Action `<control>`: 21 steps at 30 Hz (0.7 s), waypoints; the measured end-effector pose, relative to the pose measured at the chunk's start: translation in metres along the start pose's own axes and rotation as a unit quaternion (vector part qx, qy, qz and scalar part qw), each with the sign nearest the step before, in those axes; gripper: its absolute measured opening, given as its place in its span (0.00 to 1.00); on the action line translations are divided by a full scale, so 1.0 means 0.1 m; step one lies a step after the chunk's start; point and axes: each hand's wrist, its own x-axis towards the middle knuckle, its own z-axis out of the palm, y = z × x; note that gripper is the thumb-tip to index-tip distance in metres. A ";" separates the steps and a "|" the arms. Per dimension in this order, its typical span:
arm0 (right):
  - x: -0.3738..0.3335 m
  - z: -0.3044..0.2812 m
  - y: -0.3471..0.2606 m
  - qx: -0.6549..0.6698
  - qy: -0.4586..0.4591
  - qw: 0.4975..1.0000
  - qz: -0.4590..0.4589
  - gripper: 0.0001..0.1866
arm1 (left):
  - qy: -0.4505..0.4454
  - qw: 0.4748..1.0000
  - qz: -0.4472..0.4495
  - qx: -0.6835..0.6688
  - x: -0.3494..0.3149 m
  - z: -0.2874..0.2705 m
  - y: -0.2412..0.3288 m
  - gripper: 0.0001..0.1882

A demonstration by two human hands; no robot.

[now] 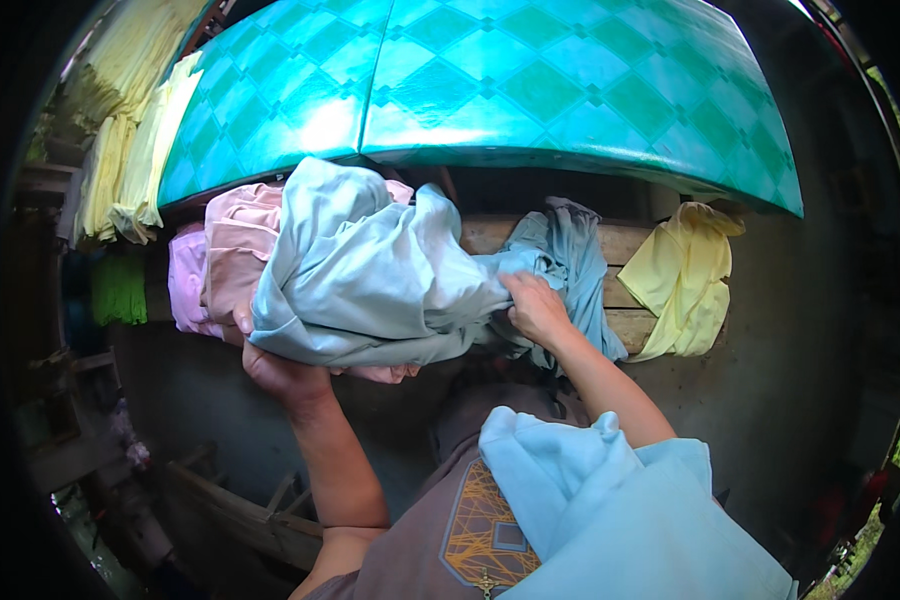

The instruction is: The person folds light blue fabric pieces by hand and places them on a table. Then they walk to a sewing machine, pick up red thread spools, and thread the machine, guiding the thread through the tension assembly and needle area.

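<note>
Pale blue cloth (370,270) is clenched in the right hand (537,308). Its left edge is gripped by the left hand (278,368).

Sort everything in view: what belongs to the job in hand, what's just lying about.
Likely in the job:
pale blue crumpled cloth, touched by the left hand and right hand
perhaps the sky-blue cloth draped over the person

Seemingly just lying about:
yellow crumpled cloth on the slatted wooden bench
pink folded cloth
bright green cloth at far left
</note>
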 end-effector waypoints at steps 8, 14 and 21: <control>-0.70 -1.63 0.24 0.321 0.263 0.906 0.082 0.10 | 0.121 0.349 0.223 0.902 0.08 0.20 0.33 0.19; -1.71 -1.97 0.83 0.274 0.331 0.881 0.199 0.05 | 0.155 0.866 -0.020 0.475 -0.19 -0.38 -0.34 0.09; -2.16 -2.71 0.36 0.294 0.392 0.866 0.104 0.08 | 0.066 0.757 0.188 0.622 0.61 0.37 -0.49 0.06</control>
